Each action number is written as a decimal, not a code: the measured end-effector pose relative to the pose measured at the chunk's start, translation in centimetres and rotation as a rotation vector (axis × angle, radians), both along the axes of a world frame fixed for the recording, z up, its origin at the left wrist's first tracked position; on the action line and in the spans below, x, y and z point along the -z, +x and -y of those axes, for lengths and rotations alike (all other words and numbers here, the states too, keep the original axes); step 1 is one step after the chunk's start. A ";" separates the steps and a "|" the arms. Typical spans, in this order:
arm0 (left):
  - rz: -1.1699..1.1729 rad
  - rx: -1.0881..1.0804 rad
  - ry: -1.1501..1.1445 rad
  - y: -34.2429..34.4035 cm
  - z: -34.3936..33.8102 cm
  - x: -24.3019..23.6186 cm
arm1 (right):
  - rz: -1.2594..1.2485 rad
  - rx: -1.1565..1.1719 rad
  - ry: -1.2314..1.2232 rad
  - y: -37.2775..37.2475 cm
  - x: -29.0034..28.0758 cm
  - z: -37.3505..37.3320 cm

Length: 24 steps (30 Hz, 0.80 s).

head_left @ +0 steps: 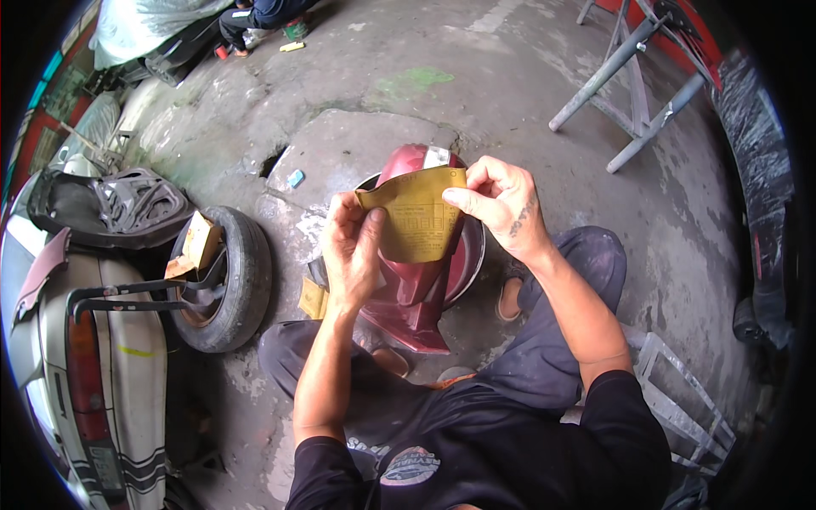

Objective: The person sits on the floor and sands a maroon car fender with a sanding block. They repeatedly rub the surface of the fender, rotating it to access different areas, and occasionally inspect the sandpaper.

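A yellow-brown sheet of sandpaper [414,219] is stretched between my two hands, its printed back facing up. My left hand [350,251] pinches its left edge, thumb on top. At the upper right corner my right hand [507,202] grips it between thumb and curled fingers. Below the sheet lies a glossy dark red painted part [410,316], partly hidden by the paper. It rests over a round thing with a dark rim [481,259], between my bent legs. A white patch [437,157] shows at the part's far end.
To the left stand a tyre [253,293] with a cardboard piece [201,240] on it, a black moulded panel [127,204] and a pale car body [140,382]. A folded yellow paper [312,298] and blue piece [296,178] lie nearby. Metal trestle [633,98] far right; another person [268,15] crouches far left.
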State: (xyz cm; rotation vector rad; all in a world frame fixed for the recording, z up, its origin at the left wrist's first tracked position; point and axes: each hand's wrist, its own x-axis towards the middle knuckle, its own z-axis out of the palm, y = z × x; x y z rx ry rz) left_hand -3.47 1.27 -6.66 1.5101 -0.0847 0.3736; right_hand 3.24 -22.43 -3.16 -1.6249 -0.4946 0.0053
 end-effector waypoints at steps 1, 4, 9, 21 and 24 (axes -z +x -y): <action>-0.029 0.010 -0.004 0.0 0.0 -0.1 | -0.017 -0.007 0.043 -0.2 0.0 -0.3; -0.002 0.043 -0.091 -0.1 0.3 -0.2 | -0.060 -0.006 0.141 -0.4 0.2 -0.9; 0.031 0.061 -0.128 0.0 0.4 -0.1 | -0.020 0.018 0.107 -0.2 1.1 -0.6; 0.114 -0.066 -0.167 0.1 0.3 -0.2 | 0.321 -0.019 -0.053 -0.7 0.6 -1.1; 0.178 -0.109 -0.033 0.1 0.5 -0.4 | 0.299 -0.028 -0.042 -0.6 0.7 -1.0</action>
